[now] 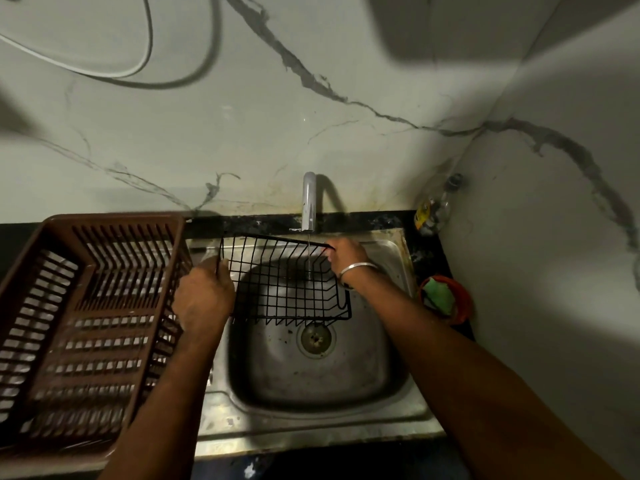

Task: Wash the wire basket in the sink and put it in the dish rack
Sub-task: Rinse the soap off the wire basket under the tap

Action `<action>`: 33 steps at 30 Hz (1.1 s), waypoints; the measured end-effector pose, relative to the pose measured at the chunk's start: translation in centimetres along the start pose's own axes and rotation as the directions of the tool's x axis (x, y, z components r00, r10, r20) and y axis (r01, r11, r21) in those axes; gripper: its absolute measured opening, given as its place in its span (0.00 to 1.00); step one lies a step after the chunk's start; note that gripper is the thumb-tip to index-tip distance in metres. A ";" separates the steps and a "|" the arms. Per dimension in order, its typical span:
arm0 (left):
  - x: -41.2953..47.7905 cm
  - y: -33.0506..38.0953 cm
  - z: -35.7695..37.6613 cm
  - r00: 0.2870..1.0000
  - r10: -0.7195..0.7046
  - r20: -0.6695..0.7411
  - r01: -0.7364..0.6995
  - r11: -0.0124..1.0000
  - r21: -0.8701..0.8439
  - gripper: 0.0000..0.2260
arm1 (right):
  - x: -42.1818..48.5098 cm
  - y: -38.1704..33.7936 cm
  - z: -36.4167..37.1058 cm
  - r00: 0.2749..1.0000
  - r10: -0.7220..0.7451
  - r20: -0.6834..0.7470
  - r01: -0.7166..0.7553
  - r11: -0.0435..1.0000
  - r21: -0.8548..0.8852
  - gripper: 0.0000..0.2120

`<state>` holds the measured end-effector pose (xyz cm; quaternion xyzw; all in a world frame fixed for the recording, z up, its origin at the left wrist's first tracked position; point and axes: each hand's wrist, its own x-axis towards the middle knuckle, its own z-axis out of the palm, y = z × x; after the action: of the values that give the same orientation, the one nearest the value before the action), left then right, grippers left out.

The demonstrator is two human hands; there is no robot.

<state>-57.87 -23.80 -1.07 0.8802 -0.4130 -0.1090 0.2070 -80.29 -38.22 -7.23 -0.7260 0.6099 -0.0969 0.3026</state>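
Wire basket point(287, 282) under tap point(308, 202), left hand point(204, 299), right hand point(346, 258) gripping, bottle label point(423, 213) blurred

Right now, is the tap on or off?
On: a thin stream falls from the tap through the basket.

Both hands — left hand point(204, 296), right hand point(346, 258) — gripping wire basket point(287, 282) over sink point(311, 403), under tap point(308, 202) stream

Black wire basket point(291, 278) — steel sink point(311, 420)
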 end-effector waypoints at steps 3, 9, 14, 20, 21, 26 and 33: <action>0.9 -0.9 0.8 0.988 -0.074 0.133 0.090 0.989 -0.116 0.21 | 0.1 0.3 -0.7 0.999 -0.032 0.000 0.032 0.999 -0.017 0.14; 1.2 -0.9 3.5 0.900 -0.221 0.376 0.374 0.834 -0.406 0.09 | -2.0 -1.0 -0.1 0.953 -0.128 -0.274 0.099 0.988 -0.118 0.22; 0.7 0.4 5.0 0.898 -0.194 0.396 0.382 0.789 -0.481 0.07 | -4.1 -1.3 0.9 0.902 -0.316 -0.294 0.269 0.945 -0.187 0.08; 0.2 2.3 5.8 0.902 -0.158 0.401 0.351 0.809 -0.472 0.11 | -3.3 -1.8 1.7 0.971 0.164 0.175 -0.088 0.922 -0.376 0.44; 0.0 2.5 5.8 0.906 -0.144 0.399 0.335 0.820 -0.464 0.12 | -3.5 -2.3 2.2 0.960 0.173 0.220 -0.082 0.926 -0.369 0.48; 0.4 2.3 5.7 0.921 -0.101 0.377 0.295 0.811 -0.504 0.14 | -3.3 -0.9 2.3 0.953 -0.031 0.301 0.137 0.931 -0.339 0.44; -0.3 2.8 7.4 0.886 -0.116 0.450 0.386 0.721 -0.576 0.19 | -2.6 -3.2 3.4 0.986 -0.068 -0.155 0.021 0.957 -0.288 0.13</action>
<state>-62.66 -27.19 -6.38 0.7623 -0.2551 -0.4424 0.3977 -76.49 -34.48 -7.54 -0.7651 0.6238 -0.0740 0.1416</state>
